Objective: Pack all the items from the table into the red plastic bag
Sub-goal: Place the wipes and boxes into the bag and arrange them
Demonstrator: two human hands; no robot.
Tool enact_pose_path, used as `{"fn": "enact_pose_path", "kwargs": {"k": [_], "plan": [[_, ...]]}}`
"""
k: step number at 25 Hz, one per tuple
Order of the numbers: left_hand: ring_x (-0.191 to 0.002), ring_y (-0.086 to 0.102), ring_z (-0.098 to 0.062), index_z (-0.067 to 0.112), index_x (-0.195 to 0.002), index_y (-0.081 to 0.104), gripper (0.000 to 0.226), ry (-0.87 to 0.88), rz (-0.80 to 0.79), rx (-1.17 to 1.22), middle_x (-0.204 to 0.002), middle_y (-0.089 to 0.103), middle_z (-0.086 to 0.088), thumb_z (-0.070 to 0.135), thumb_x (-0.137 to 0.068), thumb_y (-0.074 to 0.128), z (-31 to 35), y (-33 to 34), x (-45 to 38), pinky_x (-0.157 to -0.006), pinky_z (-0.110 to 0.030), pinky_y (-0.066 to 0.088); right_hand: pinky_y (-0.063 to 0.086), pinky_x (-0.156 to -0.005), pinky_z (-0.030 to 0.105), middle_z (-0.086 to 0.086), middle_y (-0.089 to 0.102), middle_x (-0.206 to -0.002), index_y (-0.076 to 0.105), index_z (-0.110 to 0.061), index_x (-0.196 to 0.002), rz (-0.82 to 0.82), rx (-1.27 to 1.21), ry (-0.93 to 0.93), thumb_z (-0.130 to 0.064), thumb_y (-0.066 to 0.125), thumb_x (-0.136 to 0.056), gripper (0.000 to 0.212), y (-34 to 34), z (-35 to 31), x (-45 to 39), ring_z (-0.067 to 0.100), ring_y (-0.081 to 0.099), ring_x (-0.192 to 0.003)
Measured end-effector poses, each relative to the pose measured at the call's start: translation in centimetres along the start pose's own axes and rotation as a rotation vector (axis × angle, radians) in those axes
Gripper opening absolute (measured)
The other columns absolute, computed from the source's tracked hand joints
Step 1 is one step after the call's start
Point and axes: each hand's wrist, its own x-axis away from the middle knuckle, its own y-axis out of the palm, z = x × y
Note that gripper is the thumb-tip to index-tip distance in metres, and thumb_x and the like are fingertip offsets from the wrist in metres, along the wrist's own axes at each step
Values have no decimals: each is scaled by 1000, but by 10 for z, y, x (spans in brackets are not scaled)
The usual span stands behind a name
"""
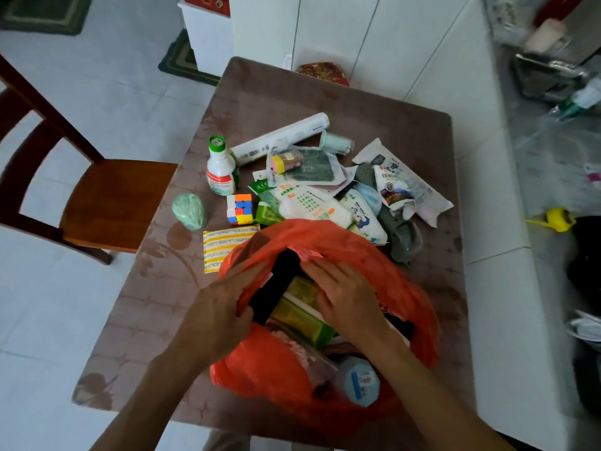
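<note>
The red plastic bag [400, 288] lies open at the near edge of the table [292, 92], with a black item [276, 288], green-yellow packets and a blue-lidded jar [359, 380] inside. My left hand [221, 307] grips the bag's left rim beside the black item. My right hand [346, 296] presses flat on the packets in the bag's mouth. Behind the bag lie a white bottle [221, 172], a colour cube [240, 208], a green roll [189, 211], a yellow striped pack [221, 247], a white paper roll [279, 138] and several pouches.
A wooden chair [97, 196] stands left of the table. A white cabinet [325, 34] is behind it. A white counter on the right carries clutter and a yellow object [557, 219]. A grey cloth [405, 237] lies beside the bag's right side.
</note>
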Motion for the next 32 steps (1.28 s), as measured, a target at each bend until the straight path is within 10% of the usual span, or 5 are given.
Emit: {"fn": "enact_pose_path", "kwargs": {"k": [7,13,20,28,32], "plan": [[-104,66,-36,22,-147,38,100,9,-208,-286,-147,45,-16,44,-61,85,7,52,7,-68,-44,59,51,-88,43,16,65,-120,60,-14,-113,-19,-570,1455,-35,67,-88,33,-10,93,175,25,63,-94],[-105,64,-38,21,-148,37,86,56,-89,-322,-149,43,-14,20,-71,74,6,56,6,-61,-41,57,54,-61,31,6,57,-56,58,-5,-78,521,-817,1051,-13,43,-100,28,-107,98,137,19,60,-55],[-95,66,-42,10,-138,51,60,112,-14,-375,-131,57,-23,25,-80,46,19,71,7,-68,-46,55,52,-72,17,-4,61,-113,55,-19,-112,-362,-438,809,-15,69,-85,30,-22,81,151,5,60,-96],[-102,66,-37,8,-138,50,63,195,-9,-445,-138,54,-21,25,-77,41,13,85,9,-69,-43,48,52,-72,34,6,67,-99,54,-20,-107,-186,113,890,-43,38,-97,30,9,91,188,21,62,-82],[-99,68,-36,8,-136,52,65,184,19,-392,-132,58,-21,23,-73,42,10,81,10,-66,-41,49,41,-58,31,9,67,-78,64,-17,-82,133,203,917,-1,58,-77,18,-98,111,158,32,61,-68]]}}
